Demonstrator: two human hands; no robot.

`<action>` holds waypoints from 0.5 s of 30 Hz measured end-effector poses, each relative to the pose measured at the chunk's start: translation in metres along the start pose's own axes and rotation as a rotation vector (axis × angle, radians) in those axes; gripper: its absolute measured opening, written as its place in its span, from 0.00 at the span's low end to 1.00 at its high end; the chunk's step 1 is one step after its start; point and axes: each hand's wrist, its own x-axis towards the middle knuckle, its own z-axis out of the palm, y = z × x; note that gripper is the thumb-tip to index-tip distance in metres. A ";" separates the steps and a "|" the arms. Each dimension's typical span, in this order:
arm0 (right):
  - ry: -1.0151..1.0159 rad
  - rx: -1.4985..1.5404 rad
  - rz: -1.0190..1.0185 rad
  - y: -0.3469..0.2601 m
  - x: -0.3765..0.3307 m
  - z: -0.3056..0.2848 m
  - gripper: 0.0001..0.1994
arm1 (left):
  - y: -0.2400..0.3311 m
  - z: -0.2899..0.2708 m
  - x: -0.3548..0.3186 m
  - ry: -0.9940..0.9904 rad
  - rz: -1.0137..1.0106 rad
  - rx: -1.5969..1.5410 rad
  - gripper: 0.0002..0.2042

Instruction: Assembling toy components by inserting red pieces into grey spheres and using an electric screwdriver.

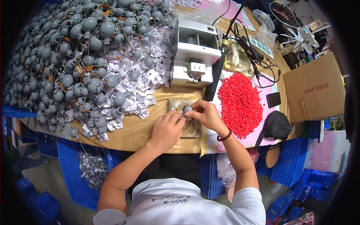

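A small grey ball-shaped part [188, 109] is held between my two hands over the table's front edge. My right hand [208, 116] pinches it from the right with thumb and forefinger. From the left, my left hand [167, 129] closes its fingertips on the lower side of the same part; the exact grip there is partly hidden. Beneath the hands lies a flat, pale metal fixture block [192, 131], mostly covered by them. To the left spread white plastic pieces [132, 80] and a large heap of similar grey ball-shaped parts [67, 80] with thin wires.
A white bench machine [197, 56] stands just beyond my hands. Right of it are a heap of small red plastic pieces [240, 105], a dark phone [273, 99], a black pouch [276, 125], a power strip [261, 47], a small fan [301, 38] and a cardboard box [314, 88].
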 end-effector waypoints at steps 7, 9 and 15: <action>0.100 -0.147 -0.097 -0.004 -0.003 0.009 0.19 | -0.002 0.005 0.002 0.052 -0.001 0.004 0.14; 0.131 -0.159 -0.108 -0.004 -0.004 0.011 0.20 | -0.001 0.005 0.005 0.033 -0.039 -0.001 0.14; 0.187 -0.058 -0.118 -0.001 -0.007 0.012 0.22 | 0.009 0.001 0.031 0.030 -0.161 -0.005 0.17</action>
